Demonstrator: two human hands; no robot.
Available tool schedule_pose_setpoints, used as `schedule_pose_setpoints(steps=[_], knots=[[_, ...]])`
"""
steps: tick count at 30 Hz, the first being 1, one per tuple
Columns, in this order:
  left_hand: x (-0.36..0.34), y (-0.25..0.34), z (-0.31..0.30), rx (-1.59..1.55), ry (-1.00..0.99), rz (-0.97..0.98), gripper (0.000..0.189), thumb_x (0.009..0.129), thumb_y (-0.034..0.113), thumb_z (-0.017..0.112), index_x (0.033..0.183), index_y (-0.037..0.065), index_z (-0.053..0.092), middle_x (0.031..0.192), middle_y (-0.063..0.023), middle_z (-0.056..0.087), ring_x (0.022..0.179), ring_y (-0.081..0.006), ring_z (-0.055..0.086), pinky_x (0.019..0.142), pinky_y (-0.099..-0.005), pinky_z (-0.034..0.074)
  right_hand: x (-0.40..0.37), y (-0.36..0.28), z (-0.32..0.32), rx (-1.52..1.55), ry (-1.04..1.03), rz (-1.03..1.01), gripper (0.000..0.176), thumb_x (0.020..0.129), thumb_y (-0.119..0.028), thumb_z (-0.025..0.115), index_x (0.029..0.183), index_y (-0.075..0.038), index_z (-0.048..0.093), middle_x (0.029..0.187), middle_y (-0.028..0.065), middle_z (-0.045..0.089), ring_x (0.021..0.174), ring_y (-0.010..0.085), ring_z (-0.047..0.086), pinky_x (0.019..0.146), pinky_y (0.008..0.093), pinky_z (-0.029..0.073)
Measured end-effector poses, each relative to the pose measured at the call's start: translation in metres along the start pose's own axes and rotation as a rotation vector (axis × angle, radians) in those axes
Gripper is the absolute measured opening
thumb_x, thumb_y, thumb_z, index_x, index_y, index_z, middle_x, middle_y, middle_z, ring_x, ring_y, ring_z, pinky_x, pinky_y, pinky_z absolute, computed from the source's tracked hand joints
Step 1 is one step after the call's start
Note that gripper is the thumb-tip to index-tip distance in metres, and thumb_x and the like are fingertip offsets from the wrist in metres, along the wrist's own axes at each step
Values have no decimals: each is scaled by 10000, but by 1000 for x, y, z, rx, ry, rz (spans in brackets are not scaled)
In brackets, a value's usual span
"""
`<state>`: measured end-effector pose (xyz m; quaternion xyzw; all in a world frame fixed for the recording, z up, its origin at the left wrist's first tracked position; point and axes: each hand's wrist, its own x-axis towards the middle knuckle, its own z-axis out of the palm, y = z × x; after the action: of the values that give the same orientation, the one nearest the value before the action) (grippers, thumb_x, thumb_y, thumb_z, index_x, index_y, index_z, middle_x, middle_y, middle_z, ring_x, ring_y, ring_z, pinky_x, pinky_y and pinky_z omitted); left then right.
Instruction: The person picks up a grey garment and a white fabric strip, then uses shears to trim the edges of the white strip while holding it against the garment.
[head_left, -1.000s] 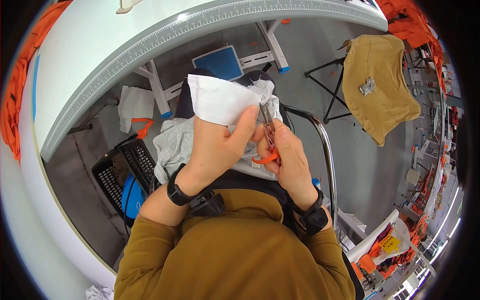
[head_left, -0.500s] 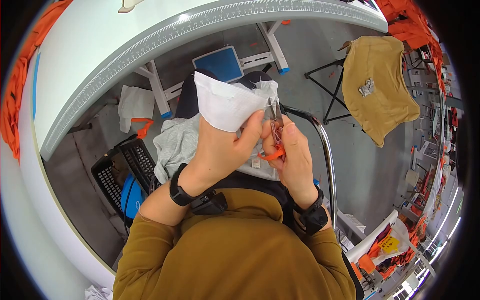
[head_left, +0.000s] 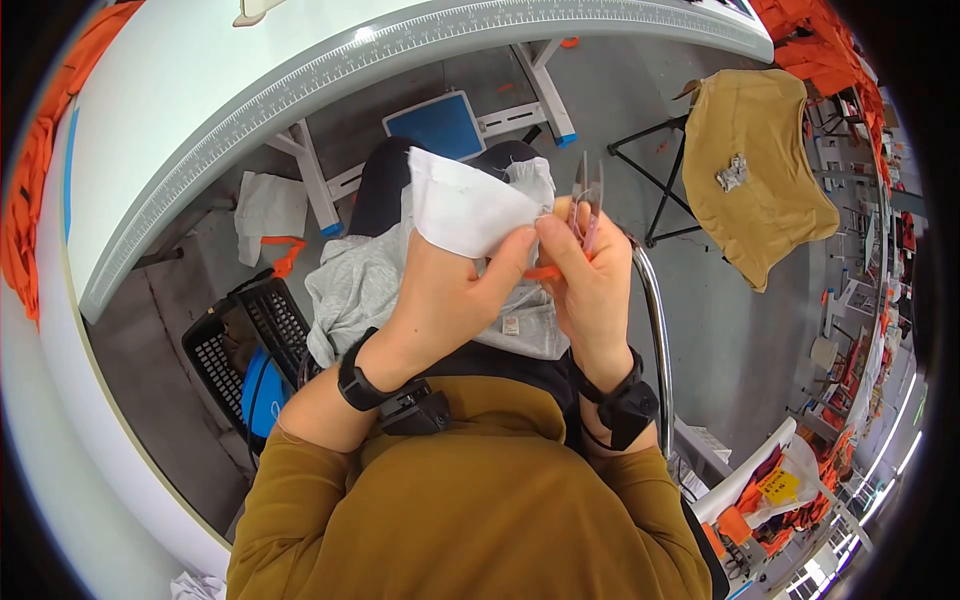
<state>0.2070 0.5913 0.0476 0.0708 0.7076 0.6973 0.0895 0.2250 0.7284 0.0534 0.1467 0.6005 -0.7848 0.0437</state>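
My left hand [head_left: 447, 297] is closed on a white fabric piece [head_left: 468, 206] with a frayed upper edge, which stands up over its fingers. Between my right hand's [head_left: 583, 282] fingers sits a pair of thread snips [head_left: 588, 200], blades upward and apart from the cloth. The right thumb and fingertips also meet the fabric's right edge, beside the left thumb. A bit of orange strip [head_left: 543, 272] shows under the right fingers. Across my lap lies a grey garment [head_left: 352, 282] with a small label [head_left: 511, 325].
A white table with a ruler edge [head_left: 330, 82] curves ahead. On the left floor stands a black crate [head_left: 215, 345] holding a blue thing. To the right are a chrome chair arm [head_left: 655, 330] and a stand draped in tan cloth [head_left: 750, 130] with a grey scrap on it.
The snips have moved from the fabric's edge to the right, now pointing up in my right hand. My right thumb has come to the cloth. The fabric has shifted slightly right.
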Motion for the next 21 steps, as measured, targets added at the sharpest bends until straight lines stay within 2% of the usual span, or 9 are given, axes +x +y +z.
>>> schedule_pose_setpoints(steps=[5, 7, 8, 9, 13, 15, 16, 18, 21], knots=[[2, 1, -7, 37, -33, 39, 130, 828, 62, 611, 941, 0, 601, 752, -32, 594, 604, -93, 524, 506, -235, 402, 12, 14, -2, -171, 65, -201, 94, 833, -34, 602, 774, -24, 529, 596, -56, 455, 506, 13, 364, 450, 177, 309], [3, 5, -13, -34, -9, 23, 163, 841, 59, 620, 991, 3, 589, 760, -10, 589, 596, -53, 511, 473, -198, 385, 19, 17, -11, -721, 183, -610, 105, 792, 11, 582, 739, -20, 496, 566, -52, 433, 503, 13, 340, 446, 186, 296], [6, 12, -22, -345, -45, -129, 207, 837, 71, 628, 1024, 1, 574, 795, -22, 595, 630, -57, 523, 489, -198, 392, 19, 14, -14, -723, 188, -610, 105, 792, 11, 582, 739, -20, 496, 566, -52, 433, 503, 13, 340, 446, 186, 296], [9, 14, -26, -658, -77, -279, 251, 833, 84, 635, 1056, -1, 560, 830, -35, 601, 665, -60, 535, 505, -197, 400, 21, 10, -18, -644, 215, -558, 122, 779, 18, 581, 721, -22, 481, 555, -50, 423, 498, 14, 327, 445, 186, 287], [17, -1, -23, -629, -79, -269, 345, 808, 94, 658, 1112, -6, 528, 902, -62, 610, 743, -117, 574, 590, -240, 453, 14, -5, -18, -255, 126, -269, 106, 813, -6, 560, 747, -27, 481, 546, -44, 418, 467, 10, 343, 427, 176, 269], [17, -7, -14, -163, -129, 77, 287, 801, 94, 660, 1058, 2, 574, 907, -73, 621, 775, -167, 598, 674, -286, 474, 11, -9, -16, -41, 92, -100, 93, 832, -22, 550, 765, -27, 486, 551, -43, 423, 461, 7, 354, 418, 174, 264], [15, -12, -8, -164, -128, 75, 287, 801, 94, 660, 1058, 2, 574, 907, -73, 621, 775, -167, 598, 674, -286, 474, 11, -9, -17, 105, 22, -45, 78, 848, -38, 539, 786, -28, 491, 563, -42, 434, 460, 4, 361, 411, 173, 258], [12, -22, 2, 304, -21, 420, 217, 768, 130, 670, 951, 30, 609, 887, -75, 613, 700, -174, 570, 612, -318, 446, 11, -8, -16, 252, -53, 13, 68, 863, -53, 527, 808, -30, 496, 576, -42, 444, 459, 0, 369, 405, 172, 252], [12, -24, 2, 236, 36, 322, 153, 775, 99, 642, 910, 29, 625, 837, -98, 610, 681, -207, 568, 585, -294, 447, 10, -3, -13, 329, -112, 22, 106, 868, -84, 550, 786, -37, 502, 596, -46, 460, 455, -1, 348, 400, 175, 237]])
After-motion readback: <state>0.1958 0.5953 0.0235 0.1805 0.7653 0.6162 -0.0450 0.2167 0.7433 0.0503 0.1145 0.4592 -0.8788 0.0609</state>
